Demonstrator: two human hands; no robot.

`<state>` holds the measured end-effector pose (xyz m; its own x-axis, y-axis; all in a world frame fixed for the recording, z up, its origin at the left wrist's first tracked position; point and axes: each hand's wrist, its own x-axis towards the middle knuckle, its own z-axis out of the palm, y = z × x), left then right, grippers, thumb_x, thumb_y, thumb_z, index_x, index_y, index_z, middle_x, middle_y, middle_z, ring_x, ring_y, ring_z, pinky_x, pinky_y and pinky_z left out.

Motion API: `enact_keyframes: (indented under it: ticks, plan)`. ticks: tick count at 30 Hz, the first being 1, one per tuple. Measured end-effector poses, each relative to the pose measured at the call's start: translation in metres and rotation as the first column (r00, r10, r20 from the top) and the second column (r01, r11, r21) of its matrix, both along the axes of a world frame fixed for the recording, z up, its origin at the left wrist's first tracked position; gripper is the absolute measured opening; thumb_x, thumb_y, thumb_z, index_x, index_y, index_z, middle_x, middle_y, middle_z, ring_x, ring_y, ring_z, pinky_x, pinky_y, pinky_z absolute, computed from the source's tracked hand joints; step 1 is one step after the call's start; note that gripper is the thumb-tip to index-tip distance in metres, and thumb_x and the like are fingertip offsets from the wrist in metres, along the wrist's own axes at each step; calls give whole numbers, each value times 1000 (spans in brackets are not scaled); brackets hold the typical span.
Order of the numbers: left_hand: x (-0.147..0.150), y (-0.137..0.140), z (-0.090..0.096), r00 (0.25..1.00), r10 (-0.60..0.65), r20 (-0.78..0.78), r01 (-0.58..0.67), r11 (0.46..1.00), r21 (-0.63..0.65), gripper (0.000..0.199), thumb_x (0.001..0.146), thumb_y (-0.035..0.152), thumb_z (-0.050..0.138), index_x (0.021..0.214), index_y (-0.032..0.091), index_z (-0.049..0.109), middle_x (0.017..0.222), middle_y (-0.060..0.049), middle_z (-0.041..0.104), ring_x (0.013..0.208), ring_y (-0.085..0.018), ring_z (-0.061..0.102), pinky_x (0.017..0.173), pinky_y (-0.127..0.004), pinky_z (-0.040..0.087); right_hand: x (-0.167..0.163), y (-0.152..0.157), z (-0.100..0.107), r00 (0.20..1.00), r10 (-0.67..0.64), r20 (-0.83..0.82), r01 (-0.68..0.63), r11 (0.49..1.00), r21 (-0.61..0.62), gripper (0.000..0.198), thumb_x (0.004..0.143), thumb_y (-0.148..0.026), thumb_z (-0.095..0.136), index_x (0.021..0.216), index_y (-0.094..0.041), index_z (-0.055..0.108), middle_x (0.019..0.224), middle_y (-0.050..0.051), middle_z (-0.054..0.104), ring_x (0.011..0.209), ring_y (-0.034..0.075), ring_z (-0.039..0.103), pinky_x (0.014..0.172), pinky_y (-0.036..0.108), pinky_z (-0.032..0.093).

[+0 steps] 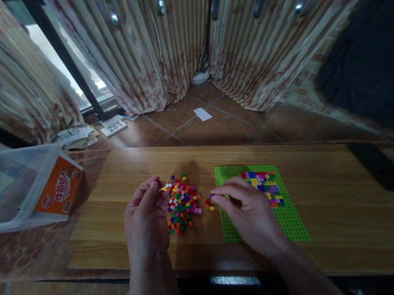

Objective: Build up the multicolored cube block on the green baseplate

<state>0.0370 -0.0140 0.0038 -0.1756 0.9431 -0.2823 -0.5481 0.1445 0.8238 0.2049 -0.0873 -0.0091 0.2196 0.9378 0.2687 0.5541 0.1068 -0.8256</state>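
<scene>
Between the thumb and index finger of my right hand (247, 209) is a small dark purple building brick (211, 196). That hand hovers over the left part of a green studded baseplate (292, 222). Rows of mixed-colour bricks (264, 189) cover part of the plate, partly hidden by my hand. My left hand (146, 216) is at the left edge of a loose pile of small bricks (181, 203), its thumb and index finger pinched together. Something yellow shows at those fingertips, but I cannot tell if it is held or lies behind. A few loose bricks (210, 208) lie between pile and plate.
The wooden table (342, 203) runs across the view. A clear plastic bin (21, 157) with an orange label stands to its left. A dark flat object (381, 167) lies at the right. Beyond are papers (76, 136), a white sheet (202, 114) and curtains (150, 49).
</scene>
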Motion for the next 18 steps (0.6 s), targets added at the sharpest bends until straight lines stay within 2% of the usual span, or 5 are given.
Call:
enact_keyframes:
  ticks: [4, 7, 9, 13, 18]
  plan:
    - [2, 1, -1, 1000, -11, -12, 11, 1000, -9, 23, 55, 20, 81, 74, 12, 71, 73, -1, 64, 60, -7, 54, 51, -16, 42, 63, -8, 16, 984, -160, -75, 164, 986, 43, 9, 84, -33, 68, 84, -28, 76, 86, 1, 68, 79, 17, 62, 69, 31, 49]
    - [4, 2, -2, 1000, -13, -10, 13, 1000, 7, 22, 55, 19, 81, 74, 12, 71, 73, -1, 64, 59, -6, 54, 52, -15, 44, 107, -15, 9, 964, -260, -48, 261, 965, 9, 12, 80, -38, 71, 77, -27, 76, 85, 2, 68, 79, 19, 62, 69, 32, 49]
    - [6, 2, -2, 1000, -17, -2, 17, 1000, 5, 22, 55, 17, 81, 74, 12, 71, 72, 0, 63, 60, -6, 55, 53, -14, 45, 126, -19, 1, 966, -260, -13, 259, 964, -60, 15, 79, -41, 72, 77, -27, 76, 84, 3, 68, 79, 19, 62, 68, 33, 47]
    - [10, 3, -4, 1000, -16, 11, 17, 1000, -23, 23, 53, 16, 82, 74, 11, 71, 71, 0, 64, 61, -6, 57, 54, -13, 48, 134, -22, -10, 979, -202, 8, 201, 970, -139, 18, 78, -43, 71, 78, -27, 78, 88, 4, 66, 81, 20, 61, 69, 33, 46]
    - [12, 5, -6, 1000, -22, 4, 22, 999, -29, 24, 52, 16, 82, 73, 11, 71, 71, -1, 66, 59, -6, 58, 51, -12, 48, 132, -18, -15, 986, -167, 17, 168, 974, -155, 18, 78, -43, 71, 79, -26, 78, 94, 4, 62, 83, 18, 60, 74, 34, 47]
